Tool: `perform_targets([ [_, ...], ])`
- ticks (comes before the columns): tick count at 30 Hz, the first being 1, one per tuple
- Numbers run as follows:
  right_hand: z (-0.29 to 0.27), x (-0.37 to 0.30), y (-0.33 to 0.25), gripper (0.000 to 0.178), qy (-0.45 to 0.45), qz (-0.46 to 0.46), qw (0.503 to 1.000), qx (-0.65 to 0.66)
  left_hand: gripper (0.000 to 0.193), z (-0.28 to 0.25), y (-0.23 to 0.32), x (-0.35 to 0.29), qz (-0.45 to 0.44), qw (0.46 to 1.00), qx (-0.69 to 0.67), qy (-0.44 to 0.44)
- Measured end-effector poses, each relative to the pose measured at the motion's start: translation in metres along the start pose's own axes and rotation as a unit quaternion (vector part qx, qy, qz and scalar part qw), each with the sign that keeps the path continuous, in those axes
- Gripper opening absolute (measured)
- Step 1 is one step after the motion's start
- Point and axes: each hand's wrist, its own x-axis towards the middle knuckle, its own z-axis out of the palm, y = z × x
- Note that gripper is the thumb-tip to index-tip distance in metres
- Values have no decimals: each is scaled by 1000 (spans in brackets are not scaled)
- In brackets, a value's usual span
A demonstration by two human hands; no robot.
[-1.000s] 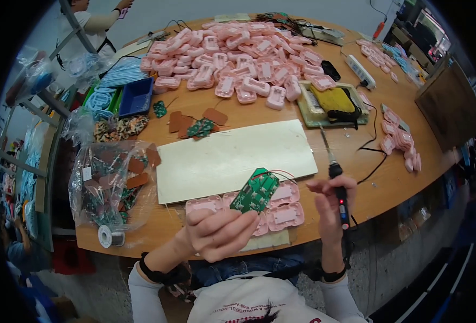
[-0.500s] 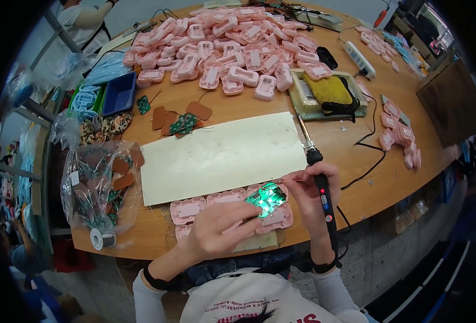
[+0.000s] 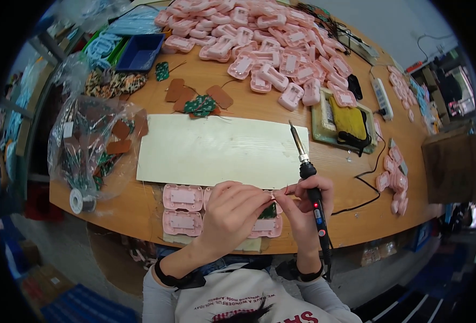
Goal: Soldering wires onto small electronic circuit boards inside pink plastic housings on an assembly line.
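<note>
My right hand [image 3: 309,212] grips a black-handled soldering iron [image 3: 316,207], its metal tip pointing up and away from me. Its thumb and forefinger pinch a thin wire [image 3: 287,189]. My left hand [image 3: 232,212] is closed, its fingertips meeting my right thumb; whatever they pinch is hidden. Below the fingertips, a green circuit board [image 3: 269,210] shows partly, over an open pink plastic shell [image 3: 266,228]. Further pink shells [image 3: 182,197] lie in rows at the table's near edge, partly covered by my left hand.
A pale board [image 3: 222,151] lies beyond my hands. Behind it are circuit boards [image 3: 200,106] and a heap of pink shells [image 3: 270,54]. At left are a plastic bag [image 3: 95,145] and a solder spool [image 3: 82,202]. A yellow sponge or cloth [image 3: 350,119] sits at right, near a cable [image 3: 364,202].
My left hand has gone from the circuit board's edge up to my right fingertips. The brightly lit board now looks dark and mostly covered. My view has shifted.
</note>
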Motion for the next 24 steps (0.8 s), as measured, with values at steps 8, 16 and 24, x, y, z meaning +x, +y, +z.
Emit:
perform_targets([
  [8,18,-10,0,44,-108,4,994,7,11,-26,1,-28,-199,954,-222,-41],
  [16,56,-38,5,43,-80,6,997,-14,11,-53,-18,-64,-305,859,-403,-83],
  [24,78,-78,-5,45,-6,121,992,32,12,-71,-38,-77,-304,798,-470,-222],
])
